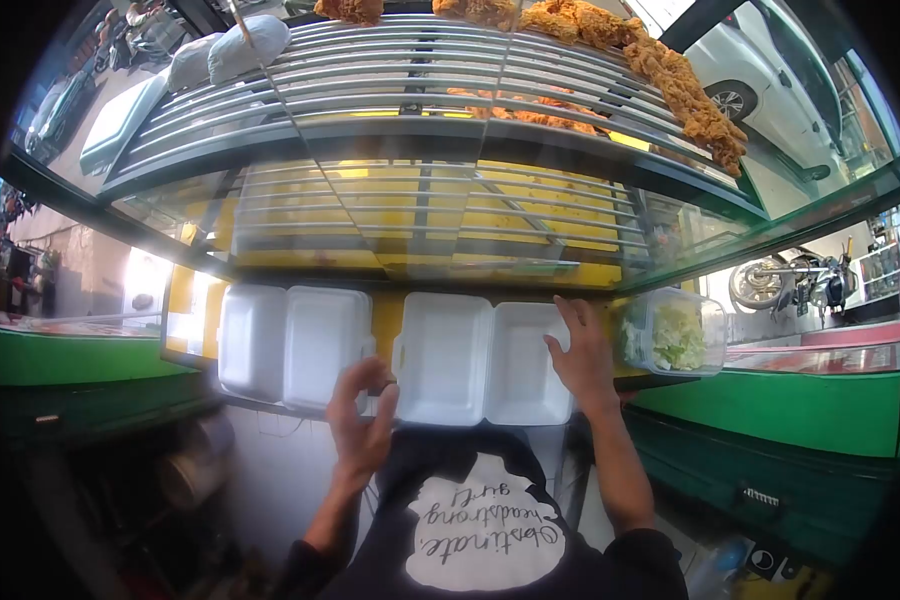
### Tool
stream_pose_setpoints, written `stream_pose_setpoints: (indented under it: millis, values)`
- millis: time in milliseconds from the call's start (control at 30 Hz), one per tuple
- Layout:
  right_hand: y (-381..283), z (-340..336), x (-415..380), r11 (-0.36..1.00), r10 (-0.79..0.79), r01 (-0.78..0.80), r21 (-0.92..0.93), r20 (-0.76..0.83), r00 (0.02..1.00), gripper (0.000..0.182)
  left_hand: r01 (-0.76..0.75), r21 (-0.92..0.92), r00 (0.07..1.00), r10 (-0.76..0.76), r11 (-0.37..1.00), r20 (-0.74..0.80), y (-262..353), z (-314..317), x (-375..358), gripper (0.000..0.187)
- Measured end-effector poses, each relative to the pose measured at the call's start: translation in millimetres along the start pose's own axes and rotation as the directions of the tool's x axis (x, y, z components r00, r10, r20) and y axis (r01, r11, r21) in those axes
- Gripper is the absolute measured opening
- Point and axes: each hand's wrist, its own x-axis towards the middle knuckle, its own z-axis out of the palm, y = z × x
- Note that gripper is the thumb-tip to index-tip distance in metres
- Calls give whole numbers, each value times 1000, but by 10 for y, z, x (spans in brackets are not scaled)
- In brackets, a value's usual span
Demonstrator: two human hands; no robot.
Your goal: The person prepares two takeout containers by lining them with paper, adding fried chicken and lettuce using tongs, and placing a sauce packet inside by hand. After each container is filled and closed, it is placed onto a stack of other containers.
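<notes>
**Two hands at two open white foam boxes, in front of a glass food case**

A white car (pixel 745 65) shows through glass at upper right. Across the upper half stands a glass display case (pixel 790 221), with yellow showing inside its lower part. Farther right, outside, is a parked motorcycle (pixel 795 280). A metal rack (pixel 390 75) of slim parallel bars spans the case. Below it, a narrow yellow surface (pixel 386 312) runs along the front of the case. At bottom centre is the wearer's dark top with a white printed patch (pixel 485 545), its cursive lettering upside down from this view.

Side by side on the surface lie the left foam box (pixel 320 335) and the right foam box (pixel 448 355), both spread flat, their insides facing up. Just beside the right foam box, at the right end, sits a clear container (pixel 710 335) of pale green shredded leaves (pixel 677 338).

The hands are apart. The left hand (pixel 360 410), fingers loosely bent, is by the inner edge of the left foam box; the right hand (pixel 582 352), fingers spread, is at the outer edge of the right foam box. Whether either touches is unclear. Golden fried pieces (pixel 675 85) line the rack's far and right edges.
</notes>
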Motion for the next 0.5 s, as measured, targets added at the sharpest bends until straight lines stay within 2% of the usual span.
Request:
stream_pose_setpoints:
  millis: [33, 67, 100, 167, 200, 233, 300, 333, 367, 400, 433, 500]
  values:
    - [6, 5, -32, 999, 42, -43, 14, 83, 996, 55, 48, 39, 991, -53, 998, 123, 76, 92, 2, 32]
    - [32, 11, -61, 1000, 24, -24, -9, 35, 999, 49, 127, 40, 966, -133, 991, 223, 128, 172, -10, 35]
    - [90, 51, -82, 1000, 27, -27, -7, 28, 999, 49, 119, 42, 966, -126, 992, 226, 170, 264, -23, 35]
    - [236, 149, -87, 990, 75, -78, 116, 27, 997, 43, -147, 339, 934, 17, 929, 358, 207, 469, -71, 42]
    - [270, 154, -91, 990, 76, -78, 121, 23, 997, 43, -126, 377, 899, -54, 917, 434, 188, 551, -113, 59]
    - [300, 153, -98, 988, 70, -69, 138, 3, 998, 41, -133, 380, 899, -50, 915, 436, 211, 624, -154, 59]
    - [348, 117, -105, 986, 74, -68, 153, -30, 997, 38, -245, 501, 793, -126, 830, 597, 321, 816, -187, 76]
    - [355, 75, -115, 994, -22, 31, 102, -95, 995, 39, -246, 519, 751, -177, 819, 636, 280, 916, -220, 86]
    - [359, 21, -130, 991, -118, 125, 41, -153, 981, 39, -261, 509, 744, -165, 820, 648, 270, 1006, -252, 86]
    - [316, -112, -138, 980, -186, 199, 21, -267, 946, 30, -286, 537, 743, -171, 794, 648, 268, 1090, -278, 86]
    - [363, -247, -153, 982, -176, 187, 14, -277, 945, 30, -310, 565, 743, -176, 764, 646, 270, 1165, -291, 86]
    - [449, -496, -196, 897, -194, 315, 311, -363, 911, 18, -305, 544, 748, -156, 782, 645, 285, 1272, -299, 85]
